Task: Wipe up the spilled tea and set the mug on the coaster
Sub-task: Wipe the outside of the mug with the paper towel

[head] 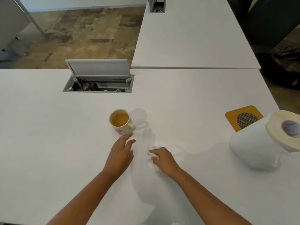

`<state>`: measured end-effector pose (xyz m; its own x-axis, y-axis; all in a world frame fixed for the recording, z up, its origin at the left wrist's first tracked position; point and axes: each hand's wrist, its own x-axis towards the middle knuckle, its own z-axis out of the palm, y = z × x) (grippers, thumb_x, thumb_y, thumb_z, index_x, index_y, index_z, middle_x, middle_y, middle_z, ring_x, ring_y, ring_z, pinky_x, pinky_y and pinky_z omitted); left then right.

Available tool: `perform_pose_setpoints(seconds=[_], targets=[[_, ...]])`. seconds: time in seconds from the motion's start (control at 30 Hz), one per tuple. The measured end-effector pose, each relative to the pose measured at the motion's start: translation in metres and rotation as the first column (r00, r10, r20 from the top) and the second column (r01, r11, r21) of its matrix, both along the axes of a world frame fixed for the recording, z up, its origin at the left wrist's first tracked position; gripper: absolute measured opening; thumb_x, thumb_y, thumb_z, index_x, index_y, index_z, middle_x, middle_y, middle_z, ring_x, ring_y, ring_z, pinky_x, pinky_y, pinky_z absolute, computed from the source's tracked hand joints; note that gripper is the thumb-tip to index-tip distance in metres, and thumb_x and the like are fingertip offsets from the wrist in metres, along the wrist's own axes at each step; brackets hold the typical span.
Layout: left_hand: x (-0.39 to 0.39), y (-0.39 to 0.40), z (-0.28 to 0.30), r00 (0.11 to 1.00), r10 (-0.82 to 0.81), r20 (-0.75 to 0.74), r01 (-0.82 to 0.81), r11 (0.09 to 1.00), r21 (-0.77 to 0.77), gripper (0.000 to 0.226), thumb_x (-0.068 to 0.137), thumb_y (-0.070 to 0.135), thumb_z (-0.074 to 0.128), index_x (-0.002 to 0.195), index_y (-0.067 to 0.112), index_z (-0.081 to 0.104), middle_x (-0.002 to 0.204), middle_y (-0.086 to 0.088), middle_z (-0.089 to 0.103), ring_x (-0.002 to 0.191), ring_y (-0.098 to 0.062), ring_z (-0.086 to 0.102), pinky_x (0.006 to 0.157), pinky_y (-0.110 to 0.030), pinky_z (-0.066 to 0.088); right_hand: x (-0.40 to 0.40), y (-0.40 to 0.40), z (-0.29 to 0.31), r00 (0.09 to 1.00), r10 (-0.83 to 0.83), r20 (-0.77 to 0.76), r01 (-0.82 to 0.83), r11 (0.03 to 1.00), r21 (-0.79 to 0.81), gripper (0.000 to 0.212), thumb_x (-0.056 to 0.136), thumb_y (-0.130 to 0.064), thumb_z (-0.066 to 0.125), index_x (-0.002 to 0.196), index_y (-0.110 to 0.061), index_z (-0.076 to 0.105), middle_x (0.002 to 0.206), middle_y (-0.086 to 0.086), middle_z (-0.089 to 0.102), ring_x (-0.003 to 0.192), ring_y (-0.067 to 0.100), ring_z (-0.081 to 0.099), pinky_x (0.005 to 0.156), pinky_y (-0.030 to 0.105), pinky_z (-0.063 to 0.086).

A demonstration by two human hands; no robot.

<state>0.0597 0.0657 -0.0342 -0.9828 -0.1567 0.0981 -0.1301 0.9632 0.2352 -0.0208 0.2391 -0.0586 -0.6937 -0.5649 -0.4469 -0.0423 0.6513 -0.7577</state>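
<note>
A cream mug point(122, 122) with pink hearts stands upright on the white table point(48, 135), holding brown tea, its handle turned to the right. My left hand point(121, 153) hovers just in front of the mug, fingers apart and empty, fingertips close to its base. My right hand point(164, 158) presses a crumpled white paper towel point(152, 155) onto the table to the right of the left hand. A faint wet sheen lies on the table beside it. An orange coaster point(233, 116) with a grey mesh centre lies at the right edge.
A paper towel roll point(259, 143) lies on its side at the right, partly covering the coaster. An open grey cable box point(99, 82) is set into the table behind the mug. A second white desk point(194, 33) adjoins at the back.
</note>
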Motion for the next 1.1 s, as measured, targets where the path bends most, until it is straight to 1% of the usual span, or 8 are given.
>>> perform_pose_setpoints(seconds=[0.07,0.17,0.37,0.5,0.67,0.83,1.0,1.1], targets=[[-0.011,-0.02,0.013,0.999,0.049,-0.004,-0.049,0.998,-0.032,0.064,0.062,0.011,0.082,0.119,0.005,0.052,0.13,-0.022,0.051,0.111,-0.041,0.054,0.09,-0.049,0.047,-0.005,0.002,0.014,0.958,-0.149,0.245,0.188,0.972,-0.142,0.027,0.091,-0.014,0.054,0.117,-0.014,0.063,0.1,0.003,0.06,0.081,0.009,0.057,0.059,0.001,0.039],[-0.025,-0.043,0.023,0.998,0.05,0.037,-0.048,0.996,-0.077,0.089,0.059,0.019,0.085,0.132,0.009,0.035,0.141,-0.023,0.038,0.116,-0.044,0.048,0.09,-0.055,0.046,-0.009,0.011,0.031,0.793,-0.227,0.565,0.423,0.872,-0.244,0.024,0.093,-0.012,0.052,0.115,-0.009,0.061,0.09,0.003,0.062,0.072,0.01,0.058,0.058,0.014,0.047],[-0.069,-0.076,0.036,0.957,0.24,0.16,-0.246,0.969,0.019,0.116,0.061,0.037,0.083,0.147,0.014,0.009,0.156,-0.011,-0.002,0.139,-0.034,0.017,0.107,-0.054,0.031,-0.012,0.025,0.042,0.677,-0.251,0.692,0.582,0.758,-0.294,0.021,0.093,-0.011,0.052,0.112,-0.01,0.062,0.09,0.002,0.066,0.074,0.011,0.063,0.059,0.017,0.05],[-0.086,-0.078,0.036,0.917,0.244,0.314,-0.292,0.95,0.114,0.122,0.06,0.034,0.085,0.148,0.019,0.002,0.155,-0.002,-0.018,0.139,-0.037,0.014,0.106,-0.052,0.032,-0.009,0.032,0.046,0.658,-0.265,0.705,0.616,0.729,-0.3,0.016,0.092,-0.01,0.053,0.092,-0.019,0.067,0.081,-0.003,0.07,0.066,0.005,0.066,0.056,0.017,0.051],[-0.095,-0.078,0.028,0.883,0.303,0.357,-0.399,0.887,0.233,0.123,0.06,0.033,0.085,0.148,0.016,0.0,0.156,-0.006,-0.005,0.139,-0.037,0.016,0.109,-0.052,0.029,-0.007,0.043,0.043,0.536,-0.345,0.771,0.759,0.596,-0.262,0.019,0.093,-0.008,0.051,0.108,-0.011,0.062,0.093,0.002,0.068,0.078,0.01,0.066,0.057,0.017,0.054],[-0.096,-0.077,0.024,0.884,0.332,0.329,-0.439,0.831,0.342,0.125,0.06,0.03,0.085,0.147,0.013,-0.002,0.153,-0.013,0.01,0.137,-0.035,0.023,0.108,-0.052,0.031,-0.011,0.06,0.04,0.43,-0.261,0.864,0.849,0.442,-0.289,0.031,0.093,-0.002,0.045,0.122,-0.007,0.054,0.104,0.011,0.063,0.087,0.019,0.062,0.059,0.022,0.055],[-0.097,-0.073,0.027,0.873,0.332,0.357,-0.458,0.81,0.365,0.122,0.062,0.024,0.084,0.147,0.012,-0.002,0.149,-0.016,0.019,0.134,-0.035,0.027,0.105,-0.05,0.034,-0.013,0.07,0.043,0.424,-0.208,0.881,0.835,0.466,-0.292,0.023,0.092,0.004,0.043,0.108,-0.002,0.059,0.086,0.01,0.062,0.068,0.015,0.065,0.06,0.023,0.055],[-0.098,-0.072,0.029,0.865,0.327,0.382,-0.464,0.812,0.355,0.12,0.063,0.026,0.084,0.148,0.013,-0.001,0.147,-0.018,0.023,0.132,-0.036,0.03,0.102,-0.05,0.037,-0.01,0.069,0.045,0.441,-0.199,0.875,0.816,0.495,-0.298,0.028,0.091,0.007,0.041,0.109,-0.003,0.06,0.096,0.012,0.063,0.072,0.015,0.064,0.058,0.021,0.053]])
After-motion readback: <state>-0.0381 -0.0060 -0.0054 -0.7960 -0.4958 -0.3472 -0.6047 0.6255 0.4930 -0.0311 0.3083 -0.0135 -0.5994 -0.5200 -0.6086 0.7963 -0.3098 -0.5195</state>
